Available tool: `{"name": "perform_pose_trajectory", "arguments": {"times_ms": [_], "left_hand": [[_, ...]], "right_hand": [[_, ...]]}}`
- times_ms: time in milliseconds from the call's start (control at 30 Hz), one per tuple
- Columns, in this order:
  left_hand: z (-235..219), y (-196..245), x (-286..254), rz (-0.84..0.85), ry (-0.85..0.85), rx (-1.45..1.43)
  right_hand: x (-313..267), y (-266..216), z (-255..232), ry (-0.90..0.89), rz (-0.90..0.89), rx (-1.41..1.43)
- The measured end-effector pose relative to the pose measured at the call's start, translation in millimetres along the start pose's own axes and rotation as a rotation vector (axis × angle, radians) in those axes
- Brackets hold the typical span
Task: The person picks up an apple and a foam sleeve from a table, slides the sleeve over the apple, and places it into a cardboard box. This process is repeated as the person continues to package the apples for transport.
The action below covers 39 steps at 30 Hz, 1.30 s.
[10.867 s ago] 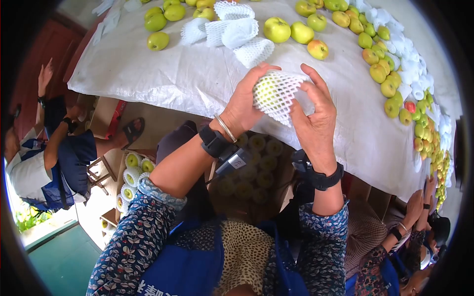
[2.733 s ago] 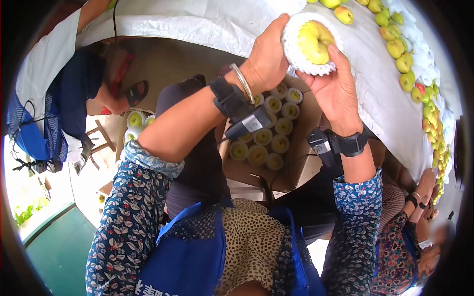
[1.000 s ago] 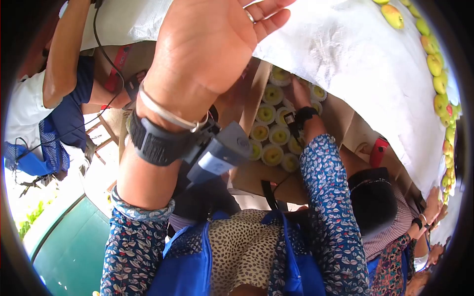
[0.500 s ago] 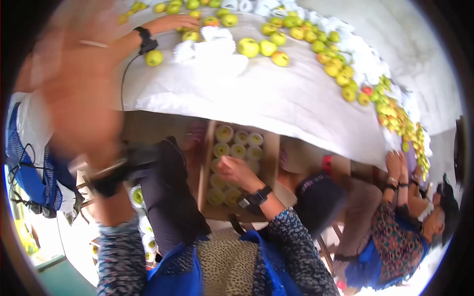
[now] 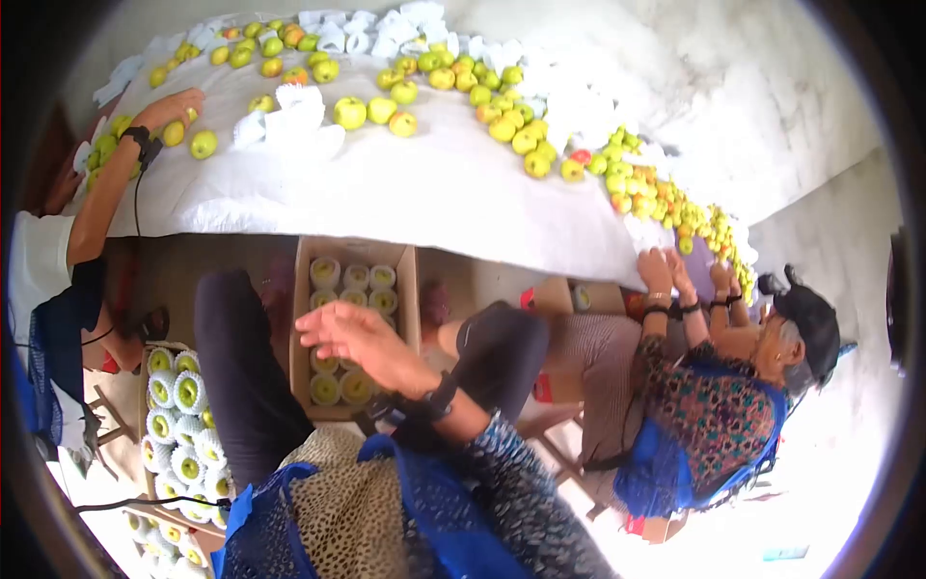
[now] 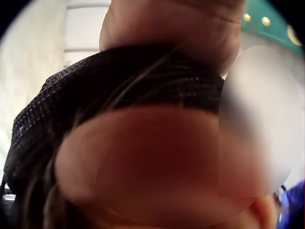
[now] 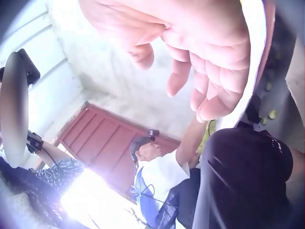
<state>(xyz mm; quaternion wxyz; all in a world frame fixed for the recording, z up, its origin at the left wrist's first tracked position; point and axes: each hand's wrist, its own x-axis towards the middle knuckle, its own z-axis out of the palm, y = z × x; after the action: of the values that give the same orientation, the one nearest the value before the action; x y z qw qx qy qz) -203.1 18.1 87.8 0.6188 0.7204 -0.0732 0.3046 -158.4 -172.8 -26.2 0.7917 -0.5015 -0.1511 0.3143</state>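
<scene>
My right hand (image 5: 362,343) hovers over a cardboard box (image 5: 413,328) of apples (image 5: 326,388) in white foam nets, hiding part of the middle rows. In the right wrist view its fingers (image 7: 214,102) are loosely bent with nothing between them. The left hand (image 6: 171,28) is outside the head view. In the left wrist view it is up against a black mesh cap (image 6: 124,76), its fingers hidden behind the cap, so whether it grips the cap I cannot tell.
Loose apples (image 5: 350,113) and foam nets (image 5: 294,114) lie on a white-covered table (image 5: 386,207). Left of my knee stands another box with netted apples (image 5: 188,391). A person in white (image 5: 48,256) works at left, another person in a flowered top (image 5: 709,410) at right.
Earlier both hands held a netted apple; the right hand then reached into the box and came back up without it. My left hand rose out of the head view, which turned towards the right.
</scene>
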Motion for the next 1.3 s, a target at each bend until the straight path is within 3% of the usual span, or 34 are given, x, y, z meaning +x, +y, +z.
{"name": "perform_pose_trajectory", "arguments": {"times_ms": [300, 667, 733, 900, 1300], "left_hand": [[12.0, 13.8, 38.2, 0.044, 0.064, 0.106], [-2.7, 26.0, 60.0, 0.121, 0.078, 0.171], [-5.5, 23.2, 58.1, 0.065, 0.075, 0.170], [-9.6, 18.7, 58.2, 0.062, 0.098, 0.171], [-7.9, 12.2, 85.5, 0.139, 0.138, 0.189]], "right_hand": [[-10.7, -1.5, -10.2, -0.006, 0.049, 0.034], [18.3, 14.2, -24.6, 0.033, 0.144, 0.129], [19.7, 6.0, -25.0, 0.021, 0.086, 0.133], [20.6, 20.1, -32.2, 0.059, 0.144, 0.253], [66.1, 22.7, -34.3, 0.033, 0.166, 0.238]]}}
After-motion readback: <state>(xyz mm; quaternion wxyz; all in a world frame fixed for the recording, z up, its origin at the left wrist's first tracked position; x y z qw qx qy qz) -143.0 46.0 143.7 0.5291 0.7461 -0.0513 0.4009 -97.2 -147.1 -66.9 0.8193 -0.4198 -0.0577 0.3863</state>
